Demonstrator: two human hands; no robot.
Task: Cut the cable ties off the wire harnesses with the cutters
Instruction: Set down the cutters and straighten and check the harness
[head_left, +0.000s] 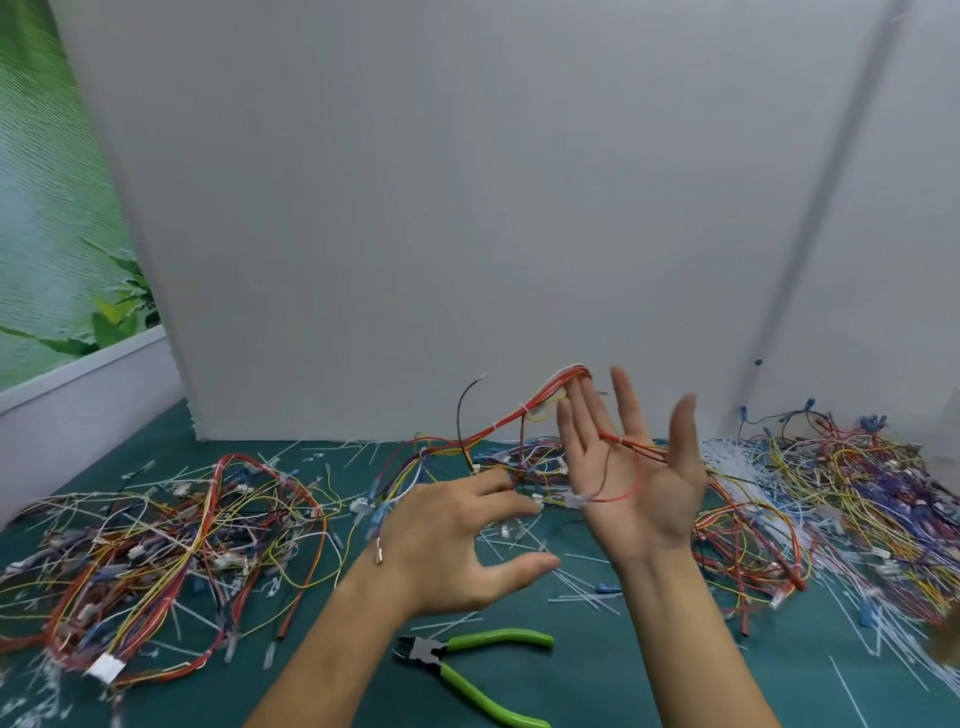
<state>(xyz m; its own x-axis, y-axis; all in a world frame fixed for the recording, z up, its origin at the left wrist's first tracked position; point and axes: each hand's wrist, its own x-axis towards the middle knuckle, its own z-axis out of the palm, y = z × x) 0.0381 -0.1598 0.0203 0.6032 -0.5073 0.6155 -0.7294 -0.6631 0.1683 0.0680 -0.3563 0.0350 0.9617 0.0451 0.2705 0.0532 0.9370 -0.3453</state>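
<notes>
Over the mat (597, 675), the right hand (631, 467) was spread wide with a harness (498, 428) draped across its fingers; the left hand (457, 540) was open, holding nothing. Cutters (467, 662) lay near; better first find a tie, then lift them.

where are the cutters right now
In the head view the green-handled cutters lie on the green mat at bottom centre, untouched, just below the left hand and between the forearms.

Head view looks forward and down, close over the table (571, 691)
</notes>
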